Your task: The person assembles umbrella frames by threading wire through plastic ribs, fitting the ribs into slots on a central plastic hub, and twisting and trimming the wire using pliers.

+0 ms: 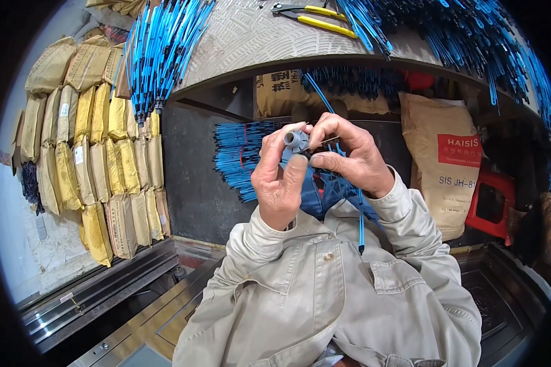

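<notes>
In front of my chest, my left hand [278,177] grips a small grey ribbed plastic hub [296,140] with a hollow round end. My right hand [352,153] meets it from the other side, thumb and forefinger pinched together. From between those fingertips a thin wire [330,140] sticks out; the exact grip is partly hidden. Long blue rods [317,92] run behind my right hand, one rod [361,223] hanging down over my shirt with a black tip. Whether these rods join the hub is hidden by my fingers.
Ahead stands a grey table [251,37] bearing yellow-handled cutters [324,18] and piles of blue rods [165,55]. Bundled rods [242,159] lie beyond my left hand. Wrapped packages [98,147] are stacked at left; a paper sack [438,165] and red stool [493,205] stand right.
</notes>
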Demonstrator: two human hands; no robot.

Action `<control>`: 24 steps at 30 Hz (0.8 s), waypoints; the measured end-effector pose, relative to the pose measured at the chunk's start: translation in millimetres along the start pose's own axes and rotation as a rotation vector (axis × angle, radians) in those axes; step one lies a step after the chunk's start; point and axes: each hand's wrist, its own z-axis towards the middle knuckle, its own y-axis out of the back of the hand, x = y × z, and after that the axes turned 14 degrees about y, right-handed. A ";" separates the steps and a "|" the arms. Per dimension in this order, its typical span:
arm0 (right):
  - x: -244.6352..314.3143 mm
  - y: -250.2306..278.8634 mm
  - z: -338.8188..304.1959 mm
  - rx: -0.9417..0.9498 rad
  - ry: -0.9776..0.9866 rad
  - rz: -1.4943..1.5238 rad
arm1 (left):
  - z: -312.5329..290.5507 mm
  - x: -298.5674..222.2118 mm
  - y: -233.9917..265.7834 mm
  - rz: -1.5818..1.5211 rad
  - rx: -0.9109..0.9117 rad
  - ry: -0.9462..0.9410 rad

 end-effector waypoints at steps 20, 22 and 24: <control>-24.9 15.3 -23.2 0.049 0.181 -0.508 | 2.9 11.2 3.3 -0.142 -0.094 0.065; -33.1 24.5 -13.9 0.136 0.283 -0.456 | 2.6 10.8 3.0 -0.149 -0.095 0.059; -34.8 25.3 -13.8 0.179 0.337 -0.428 | 1.8 9.7 3.5 -0.152 -0.113 0.079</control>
